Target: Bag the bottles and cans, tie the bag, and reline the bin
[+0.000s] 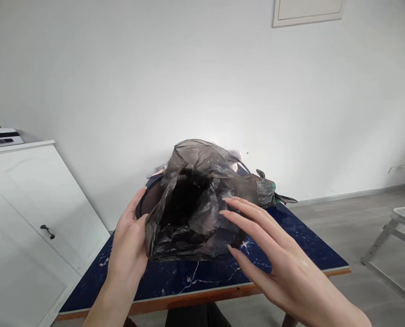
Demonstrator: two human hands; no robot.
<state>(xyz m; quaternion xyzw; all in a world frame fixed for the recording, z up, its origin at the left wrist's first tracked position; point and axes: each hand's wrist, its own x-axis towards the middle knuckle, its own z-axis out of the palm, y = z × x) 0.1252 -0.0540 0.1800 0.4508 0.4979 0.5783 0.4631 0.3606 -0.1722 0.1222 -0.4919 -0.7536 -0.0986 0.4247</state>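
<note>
A thin black plastic bag (202,159) gapes toward me above the table, its inside dark and its film crumpled. My left hand (129,236) grips its left edge, the thumb in front and other fingers mostly hidden. Beside those fingers shows a dark rounded thing with a rim (151,197), partly covered by the bag; its kind is unclear. My right hand (270,245) is spread out at the bag's right side, fingertips touching or very near the film. To the right lies a bunched dark plastic piece (266,190) with a knotted-looking end.
The dark blue marbled table (311,254) has a wooden edge and stands against a white wall. Pale fluffy things (235,155) are partly hidden behind the bag. A white cabinet (35,218) stands at left, a grey-white folding frame (389,236) at right.
</note>
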